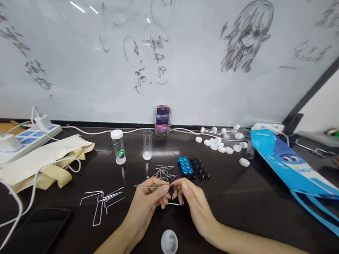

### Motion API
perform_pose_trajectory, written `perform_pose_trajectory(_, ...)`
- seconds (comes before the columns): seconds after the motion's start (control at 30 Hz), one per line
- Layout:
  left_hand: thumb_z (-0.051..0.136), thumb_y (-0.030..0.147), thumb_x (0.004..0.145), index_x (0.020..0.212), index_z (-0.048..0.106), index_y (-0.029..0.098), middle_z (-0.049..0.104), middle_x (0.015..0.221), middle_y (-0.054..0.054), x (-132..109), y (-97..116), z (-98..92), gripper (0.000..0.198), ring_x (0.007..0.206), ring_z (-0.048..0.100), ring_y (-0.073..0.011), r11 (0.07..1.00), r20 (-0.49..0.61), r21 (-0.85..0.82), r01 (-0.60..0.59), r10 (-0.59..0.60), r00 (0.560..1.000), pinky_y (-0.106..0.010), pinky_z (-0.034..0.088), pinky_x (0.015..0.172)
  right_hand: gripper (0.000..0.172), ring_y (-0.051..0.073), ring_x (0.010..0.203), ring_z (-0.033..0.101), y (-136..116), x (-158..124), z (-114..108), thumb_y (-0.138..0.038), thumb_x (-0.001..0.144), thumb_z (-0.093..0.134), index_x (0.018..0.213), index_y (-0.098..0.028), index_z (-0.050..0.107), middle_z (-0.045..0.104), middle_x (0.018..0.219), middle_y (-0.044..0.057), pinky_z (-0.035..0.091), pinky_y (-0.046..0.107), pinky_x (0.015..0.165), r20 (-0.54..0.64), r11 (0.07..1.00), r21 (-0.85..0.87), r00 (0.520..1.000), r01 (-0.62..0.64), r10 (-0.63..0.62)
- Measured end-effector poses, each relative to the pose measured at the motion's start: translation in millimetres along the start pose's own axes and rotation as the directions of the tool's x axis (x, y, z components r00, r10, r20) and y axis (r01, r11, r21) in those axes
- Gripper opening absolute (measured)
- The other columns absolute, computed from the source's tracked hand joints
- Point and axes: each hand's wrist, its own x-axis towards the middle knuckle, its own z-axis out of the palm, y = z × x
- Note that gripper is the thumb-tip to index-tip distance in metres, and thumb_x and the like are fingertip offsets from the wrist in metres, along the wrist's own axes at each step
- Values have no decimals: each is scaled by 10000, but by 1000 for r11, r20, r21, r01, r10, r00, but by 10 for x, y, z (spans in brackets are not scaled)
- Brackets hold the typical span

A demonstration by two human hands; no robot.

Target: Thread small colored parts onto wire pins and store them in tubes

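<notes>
One whiteboard (pixel 192 52) with black writing backs one dark table (pixel 238 200); on it lie one blue bag (pixel 279 164) at the right, one pale cloth bag (pixel 36 157) at the left, and one dark phone (pixel 33 242). Between them, the left hand (pixel 148 200) is curled nearly closed, thumb and fingers pinching a small dark piece (pixel 171 189); the right hand (pixel 197 203) is half closed, fingertips drawn together at the piece's right side, though I cannot tell whether they grip or only touch it. Beyond the hands stand two clear tubes, one capped (pixel 118 146) and one open (pixel 147 143); nearer the person sits one white cup (pixel 166 236). Several bent metal rods (pixel 106 198) lie left of the left hand. More than ten white caps (pixel 229 150) are scattered at the right. About eight blue pieces (pixel 185 166) sit in two columns just beyond the right hand, beside black pieces (pixel 204 172) too small to count.
</notes>
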Motion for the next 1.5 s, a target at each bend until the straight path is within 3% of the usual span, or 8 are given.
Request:
perform_pose_trajectory(0.27, 780, 252, 703, 754, 681, 132, 668, 601, -20, -2, 13, 13, 164, 512, 549, -76, 1000, -17, -4, 5, -5, 1000, -172, 401, 490, 361, 144, 650, 486, 18, 2, -2, -372, 1019, 299, 958, -182, 599, 540, 724, 5, 384, 273, 625, 4, 1000, -18, 1000, -3, 3)
perform_pose_trajectory(0.4, 782, 258, 700, 756, 686, 128, 660, 606, -17, -4, 21, 22, 171, 517, 544, -76, 1000, -18, -2, 1, -1, 1000, -177, 406, 497, 211, 143, 693, 501, 0, 11, 3, -362, 973, 451, 1050, -201, 563, 542, 776, -3, 403, 267, 666, -22, 999, -35, 1000, -22, 21)
perform_pose_trajectory(0.5, 780, 260, 704, 754, 689, 127, 648, 597, -11, -2, 18, 25, 169, 513, 532, -74, 1000, -11, 9, -10, 10, 1000, -179, 403, 496, 153, 149, 727, 518, -21, 15, 9, -343, 937, 530, 975, -199, 566, 566, 792, 1, 406, 260, 675, 12, 998, -62, 1000, -10, 11)
perform_pose_trajectory(0.7, 788, 270, 691, 759, 691, 131, 647, 596, -14, -4, 6, 28, 183, 518, 542, -85, 999, -6, 37, -2, 2, 1000, -186, 399, 490, 288, 133, 639, 490, -8, 27, 3, -367, 966, 467, 761, -181, 543, 541, 678, -11, 377, 248, 613, 64, 997, -63, 997, -49, 53)
perform_pose_trajectory(0.93, 777, 268, 708, 765, 693, 131, 654, 616, -15, -4, 3, 24, 170, 515, 531, -76, 999, -11, 34, -9, 10, 1000, -186, 400, 496, 162, 140, 707, 508, -3, 15, 5, -360, 939, 528, 973, -202, 536, 550, 779, -9, 392, 257, 666, 10, 999, -25, 999, -37, 38)
perform_pose_trajectory(1.13, 790, 268, 689, 756, 698, 130, 649, 603, -14, -3, 8, 32, 179, 513, 525, -80, 999, -5, 39, -6, 7, 1000, -191, 397, 494, 222, 140, 680, 500, -26, 29, 6, -356, 956, 491, 826, -183, 545, 554, 735, -3, 392, 255, 640, 50, 999, -45, 998, -26, 28)
perform_pose_trajectory(1.33, 792, 280, 686, 750, 695, 133, 645, 594, -13, -11, 16, 36, 188, 515, 525, -83, 1000, -7, 23, -4, 4, 1000, -191, 395, 493, 150, 145, 703, 505, -14, 12, 5, -338, 921, 555, 982, -201, 542, 556, 778, -5, 400, 259, 659, 24, 998, -55, 1000, -12, 13)
perform_pose_trajectory(1.5, 791, 284, 685, 756, 699, 136, 658, 609, -21, -5, 5, 25, 189, 514, 529, -89, 999, -6, 37, -4, 4, 1000, -198, 390, 492, 199, 136, 671, 476, -7, 27, 7, -343, 945, 508, 838, -183, 557, 540, 734, -4, 383, 254, 627, 41, 998, -62, 999, -19, 22)
